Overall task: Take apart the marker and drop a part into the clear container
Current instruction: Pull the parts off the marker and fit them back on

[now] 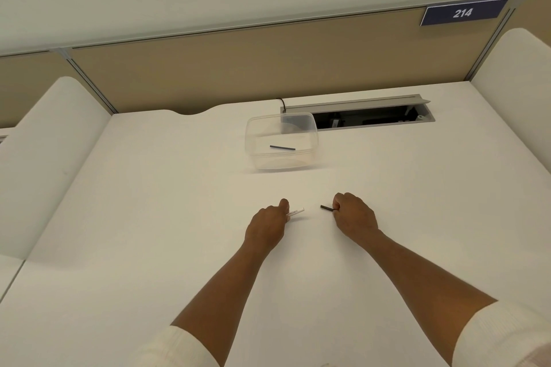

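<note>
My left hand is closed around a white marker barrel, whose printed end sticks out to the right. My right hand pinches a thin dark rod that points left toward the barrel; a small gap separates the two pieces. Both hands hover low over the white desk. Farther back stands the clear plastic container, with another thin dark rod lying flat on its bottom.
Behind the container an open grey cable tray is cut into the desk, with a black cable beside it. White side dividers flank the desk, and a tan partition with a "214" sign closes the back.
</note>
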`<action>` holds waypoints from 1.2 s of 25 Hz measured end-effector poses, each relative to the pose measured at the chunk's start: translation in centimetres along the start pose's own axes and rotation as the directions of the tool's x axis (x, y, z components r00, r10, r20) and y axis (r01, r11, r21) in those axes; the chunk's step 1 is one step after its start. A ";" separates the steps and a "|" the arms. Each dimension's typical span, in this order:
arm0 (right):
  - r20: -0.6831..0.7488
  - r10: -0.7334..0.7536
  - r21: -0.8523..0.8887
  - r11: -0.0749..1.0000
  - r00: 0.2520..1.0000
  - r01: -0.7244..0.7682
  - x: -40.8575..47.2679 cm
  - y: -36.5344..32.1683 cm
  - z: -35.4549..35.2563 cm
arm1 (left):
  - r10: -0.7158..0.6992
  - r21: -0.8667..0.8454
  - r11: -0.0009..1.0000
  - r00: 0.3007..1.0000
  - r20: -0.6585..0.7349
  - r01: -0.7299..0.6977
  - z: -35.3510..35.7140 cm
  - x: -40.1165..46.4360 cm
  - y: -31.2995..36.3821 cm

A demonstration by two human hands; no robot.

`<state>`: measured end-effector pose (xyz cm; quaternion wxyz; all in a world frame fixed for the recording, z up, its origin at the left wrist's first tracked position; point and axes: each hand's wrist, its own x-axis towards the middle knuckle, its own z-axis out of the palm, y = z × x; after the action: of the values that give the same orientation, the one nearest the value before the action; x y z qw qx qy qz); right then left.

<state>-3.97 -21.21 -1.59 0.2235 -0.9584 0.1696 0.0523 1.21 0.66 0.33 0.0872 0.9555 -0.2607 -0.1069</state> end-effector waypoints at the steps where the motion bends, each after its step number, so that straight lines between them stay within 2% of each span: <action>1: -0.009 -0.012 0.015 1.000 1.000 0.012 -0.1 0.1 0.0 | -0.001 -0.002 1.000 1.000 0.000 0.001 0.0 0.0 0.0; 9: -0.001 -0.090 0.147 0.985 0.996 0.089 -1.0 -1.0 -0.2 | -0.015 -0.038 0.999 1.000 0.013 0.016 0.3 0.0 -0.2; 30: -0.024 -0.227 0.197 0.954 0.974 0.228 -1.7 -1.4 -0.1 | 0.005 -0.001 1.000 1.000 -0.004 -0.005 0.6 0.2 -0.5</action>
<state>-5.08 -19.57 -0.66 0.3223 -0.9445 0.0627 0.0086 1.49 0.87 -0.40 0.0882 0.9550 -0.2630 -0.1050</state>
